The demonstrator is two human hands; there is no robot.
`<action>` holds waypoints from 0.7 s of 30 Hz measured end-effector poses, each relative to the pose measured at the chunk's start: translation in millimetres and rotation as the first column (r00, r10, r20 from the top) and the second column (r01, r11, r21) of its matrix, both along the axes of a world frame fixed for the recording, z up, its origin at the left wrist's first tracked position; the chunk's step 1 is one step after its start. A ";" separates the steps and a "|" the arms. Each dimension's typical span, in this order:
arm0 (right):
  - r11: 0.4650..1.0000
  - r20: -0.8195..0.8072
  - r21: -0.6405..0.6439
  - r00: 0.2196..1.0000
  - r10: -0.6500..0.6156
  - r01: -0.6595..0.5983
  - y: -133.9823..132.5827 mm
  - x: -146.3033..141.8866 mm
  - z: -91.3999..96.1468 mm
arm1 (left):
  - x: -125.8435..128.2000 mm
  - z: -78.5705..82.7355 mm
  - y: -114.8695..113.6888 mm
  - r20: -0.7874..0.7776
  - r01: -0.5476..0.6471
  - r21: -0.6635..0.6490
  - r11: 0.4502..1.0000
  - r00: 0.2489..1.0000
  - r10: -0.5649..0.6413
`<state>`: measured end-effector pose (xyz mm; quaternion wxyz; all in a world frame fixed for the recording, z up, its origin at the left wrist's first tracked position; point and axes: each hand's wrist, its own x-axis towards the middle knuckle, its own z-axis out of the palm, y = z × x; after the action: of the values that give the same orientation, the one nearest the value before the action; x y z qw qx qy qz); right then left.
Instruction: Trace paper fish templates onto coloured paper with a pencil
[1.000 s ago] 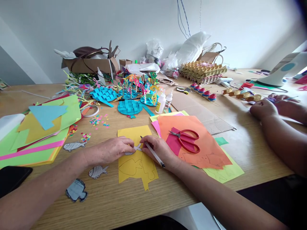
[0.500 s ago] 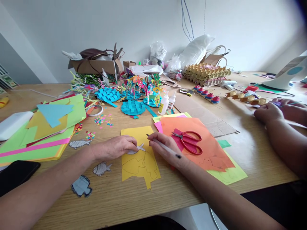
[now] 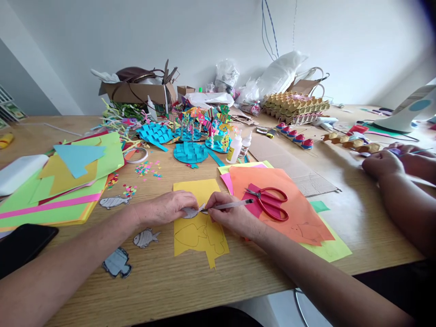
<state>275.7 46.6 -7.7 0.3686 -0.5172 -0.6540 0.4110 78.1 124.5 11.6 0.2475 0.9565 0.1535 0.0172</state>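
A sheet of yellow paper (image 3: 195,186) lies in front of me, with fish outlines (image 3: 189,236) drawn on its lower half. My left hand (image 3: 172,206) is closed, its fingertips pressing a small grey paper fish cutout (image 3: 190,212) flat on the sheet; the fingers cover part of it. In my right hand (image 3: 231,215) is a pen (image 3: 235,205) with a clear barrel, its tip down at the fish's tail. More paper fish lie left of the sheet: a striped one (image 3: 146,238), a broad dark-edged one (image 3: 116,262) and a slim one (image 3: 115,201).
Red-handled scissors (image 3: 272,200) rest on orange paper (image 3: 289,186) at right. Glue bottles (image 3: 234,150) stand behind, near blue woven paper pieces (image 3: 190,153). Colored paper (image 3: 85,181) and a phone (image 3: 27,250) lie left. Another person's hands (image 3: 384,163) work at far right.
My right hand has turned the pen, bringing its tip from above the sheet down to the fish's tail. My left hand stays on the cutout. The view has shifted slightly.
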 end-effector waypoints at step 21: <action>0.992 0.112 0.125 0.993 -0.024 0.010 -1.5 -3.3 -5.3 | 1.0 -1.6 -2.6 -0.008 0.009 0.038 0.999 1.000 -0.009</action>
<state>272.4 45.1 -13.0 0.3660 -0.5213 -0.6938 0.3361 79.1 121.9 9.9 0.2286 0.9618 0.1497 0.0152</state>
